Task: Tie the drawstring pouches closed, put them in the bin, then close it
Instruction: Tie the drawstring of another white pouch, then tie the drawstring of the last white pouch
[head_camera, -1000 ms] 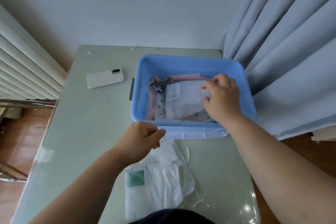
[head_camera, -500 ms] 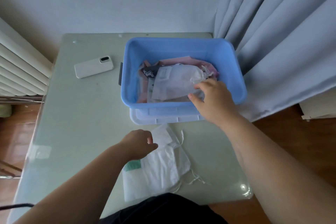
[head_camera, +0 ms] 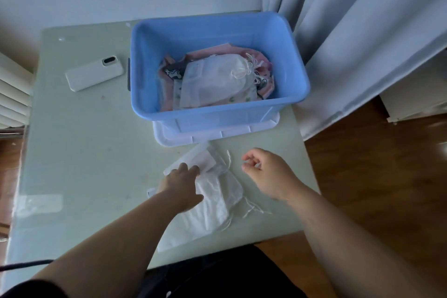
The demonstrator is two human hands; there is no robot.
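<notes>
Pouch point(head_camera: 217, 77) tied in bin point(head_camera: 217, 116), 12 o'clock; pouches point(head_camera: 212, 203) at 6 untied under my flat-fingered left hand point(head_camera: 181, 184); right hand point(head_camera: 266, 174) slack, empty; bin unlidded.

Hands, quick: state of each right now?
Left hand: open, resting on the white fabric drawstring pouches.
Right hand: open, loosely curled, holding nothing.

Dim, bluish daylight — soft glare on the table point(head_camera: 72, 152), wide-angle bending, blurred edges.
</notes>
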